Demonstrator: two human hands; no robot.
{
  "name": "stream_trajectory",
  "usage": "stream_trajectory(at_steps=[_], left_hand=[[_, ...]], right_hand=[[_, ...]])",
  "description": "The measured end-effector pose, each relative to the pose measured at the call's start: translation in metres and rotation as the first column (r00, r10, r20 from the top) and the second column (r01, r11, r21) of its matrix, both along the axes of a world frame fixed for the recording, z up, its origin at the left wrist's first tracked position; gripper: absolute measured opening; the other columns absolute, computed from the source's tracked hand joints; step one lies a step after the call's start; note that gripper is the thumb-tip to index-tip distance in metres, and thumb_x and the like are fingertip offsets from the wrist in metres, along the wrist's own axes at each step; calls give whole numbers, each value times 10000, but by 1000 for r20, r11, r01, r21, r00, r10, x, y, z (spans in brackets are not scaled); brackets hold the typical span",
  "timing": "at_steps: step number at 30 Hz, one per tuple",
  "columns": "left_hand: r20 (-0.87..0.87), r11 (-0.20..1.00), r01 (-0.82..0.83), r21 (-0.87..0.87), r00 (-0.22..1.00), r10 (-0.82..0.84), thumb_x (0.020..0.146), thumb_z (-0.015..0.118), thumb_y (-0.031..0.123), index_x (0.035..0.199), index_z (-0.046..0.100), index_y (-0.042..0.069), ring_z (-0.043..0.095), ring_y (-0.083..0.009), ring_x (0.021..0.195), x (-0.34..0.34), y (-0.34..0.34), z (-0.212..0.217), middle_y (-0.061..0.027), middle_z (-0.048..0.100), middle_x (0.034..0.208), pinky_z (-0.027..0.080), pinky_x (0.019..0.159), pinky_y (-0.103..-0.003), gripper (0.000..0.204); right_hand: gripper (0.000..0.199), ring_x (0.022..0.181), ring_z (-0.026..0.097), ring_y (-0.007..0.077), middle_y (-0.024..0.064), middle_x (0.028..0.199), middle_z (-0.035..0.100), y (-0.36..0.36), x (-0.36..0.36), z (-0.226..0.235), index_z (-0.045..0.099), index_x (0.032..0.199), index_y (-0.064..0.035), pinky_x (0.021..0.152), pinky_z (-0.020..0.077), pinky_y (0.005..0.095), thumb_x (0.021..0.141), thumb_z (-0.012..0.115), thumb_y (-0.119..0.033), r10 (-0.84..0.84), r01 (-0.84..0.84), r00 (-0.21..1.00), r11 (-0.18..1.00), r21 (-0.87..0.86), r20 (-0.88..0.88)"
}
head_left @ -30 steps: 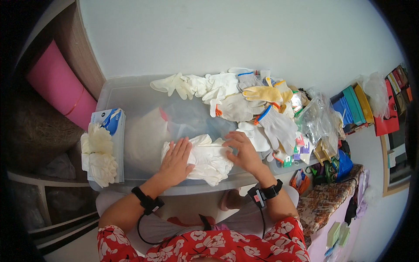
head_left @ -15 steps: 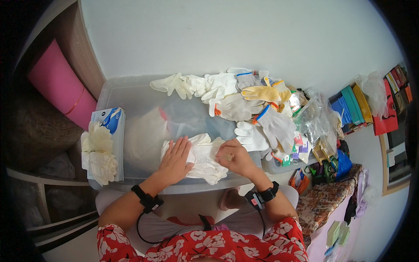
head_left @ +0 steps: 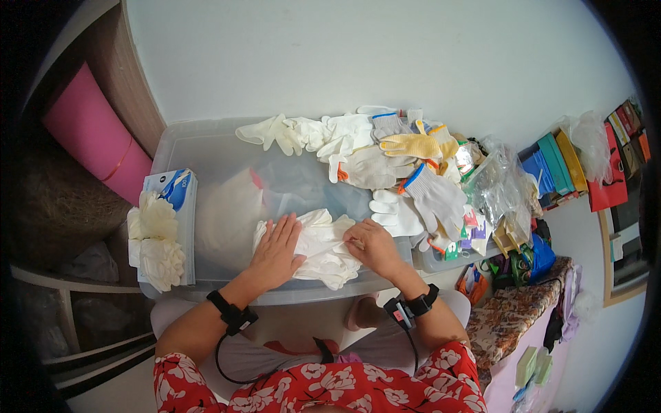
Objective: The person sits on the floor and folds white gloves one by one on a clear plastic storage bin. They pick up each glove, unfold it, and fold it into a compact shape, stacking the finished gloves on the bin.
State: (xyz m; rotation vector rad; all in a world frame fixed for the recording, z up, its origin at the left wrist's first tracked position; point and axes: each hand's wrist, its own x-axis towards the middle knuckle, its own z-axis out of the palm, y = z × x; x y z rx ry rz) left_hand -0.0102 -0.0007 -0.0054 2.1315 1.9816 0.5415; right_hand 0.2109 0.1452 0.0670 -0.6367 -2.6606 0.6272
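Crumpled white thin gloves [head_left: 322,239] lie near the front edge of a translucent plastic bin's lid [head_left: 206,143]. My left hand [head_left: 277,253] rests flat on their left part, palm down, fingers stretched out. At their right edge my right hand [head_left: 377,249] is closed in a pinch on the white glove, its fingertips partly hidden by the curled hand. How many gloves are in this heap I cannot tell. Just beyond my right hand lies another white glove [head_left: 397,212].
On the left, a blue-and-white box [head_left: 181,189] bears cream gloves [head_left: 162,265]. White gloves [head_left: 275,134] line the lid's back edge, leading to knit gloves [head_left: 437,203], a yellow glove [head_left: 413,146] and clear plastic bags [head_left: 499,186] at the right. A wall [head_left: 358,55] stands behind.
My right hand has turned slightly and its fingers have drawn in at the glove's right edge. The left hand stays in place on the gloves.
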Motion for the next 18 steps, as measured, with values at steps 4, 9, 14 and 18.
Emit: stream_trajectory(at_steps=[4,9,14,18], left_hand=[[-1,1000,1,3,1000,-1,915,610,331,1474,325,-53,232,-371,1474,0,0,0,-253,263,1569,136,1212,-515,735],[-11,1000,-3,-6,1000,3,918,603,340,1473,327,-52,234,-367,1475,0,0,1,-251,264,1569,143,1211,-514,734],[0,1000,-3,-10,1000,3,920,600,340,1474,327,-51,230,-366,1477,0,1,2,-249,263,1571,141,1211,-515,731],[-2,1000,-3,-15,1000,3,917,602,338,1476,324,-52,225,-367,1479,0,1,1,-249,260,1572,138,1212,-515,736]], right_hand=[[152,860,592,266,50,839,642,7,4,6,654,851,-89,776,487,385,716,714,-56,0,-5,999,994,112,46],[137,869,602,269,57,838,649,16,12,3,665,844,-75,772,504,380,717,702,-41,-52,30,990,985,169,130],[140,884,598,280,70,888,651,13,12,11,677,855,-72,790,508,389,719,706,-60,-84,81,996,988,133,14],[139,880,584,281,74,920,640,-5,1,29,679,845,-73,786,507,389,723,738,-103,35,-28,993,998,61,-112]])
